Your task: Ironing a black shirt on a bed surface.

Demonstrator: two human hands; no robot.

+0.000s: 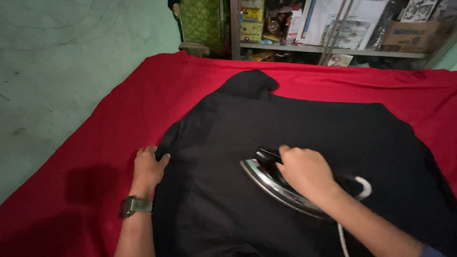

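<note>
A black garment (295, 128) lies spread flat on a red cloth (109, 138). My right hand (304, 171) grips the handle of a metal clothes iron (266, 178), which rests on the garment with its tip pointing left. A white cord (342, 238) runs from the iron's back toward me. My left hand (148, 166) presses flat on the garment's left edge, fingers on the black fabric. On that wrist sits a green watch (134, 206).
A pale green floor (57, 62) lies to the left of the red cloth. Behind it stands a shelf (328, 47) crowded with boxes, papers and packets, and a green patterned cloth (202, 21) hangs at its left.
</note>
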